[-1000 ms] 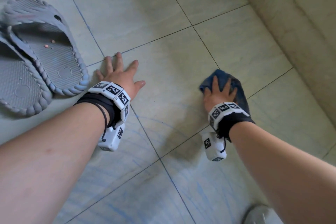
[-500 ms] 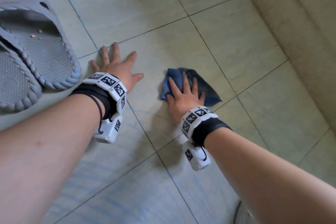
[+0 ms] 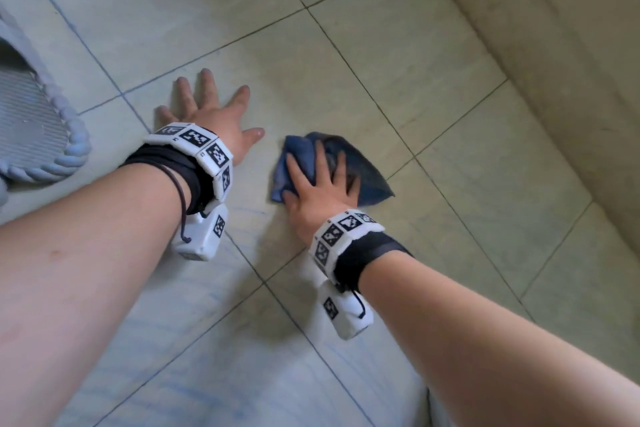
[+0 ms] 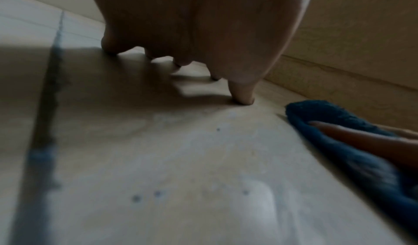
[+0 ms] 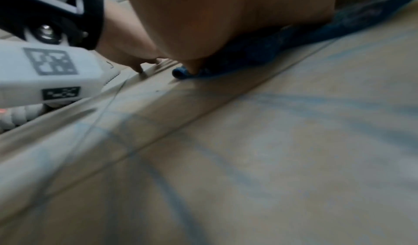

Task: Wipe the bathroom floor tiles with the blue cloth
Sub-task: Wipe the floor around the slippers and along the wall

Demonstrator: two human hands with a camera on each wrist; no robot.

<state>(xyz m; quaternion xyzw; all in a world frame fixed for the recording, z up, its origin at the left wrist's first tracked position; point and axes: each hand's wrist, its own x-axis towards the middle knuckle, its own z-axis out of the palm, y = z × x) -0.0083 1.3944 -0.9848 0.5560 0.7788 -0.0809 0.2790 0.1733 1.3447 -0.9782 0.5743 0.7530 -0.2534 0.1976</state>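
A crumpled blue cloth (image 3: pixel 367 180) lies on the pale floor tiles (image 3: pixel 346 73) near the middle of the head view. My right hand (image 3: pixel 318 180) presses flat on it with straight, spread fingers. The cloth (image 4: pixel 353 141) shows at the right edge of the left wrist view with a fingertip on it, and under my palm in the right wrist view (image 5: pixel 253 52). My left hand (image 3: pixel 207 111) rests flat on the bare tile just left of the cloth, fingers splayed, holding nothing.
A grey rubber slipper (image 3: pixel 38 128) lies at the left edge, close to my left wrist. A tiled wall or step (image 3: pixel 540 10) rises along the right. Faint blue streaks (image 3: pixel 242 215) mark the tiles nearer me.
My right hand has slid the cloth leftward across the tile, from near the wall to beside my left hand. The left hand has stayed planted.
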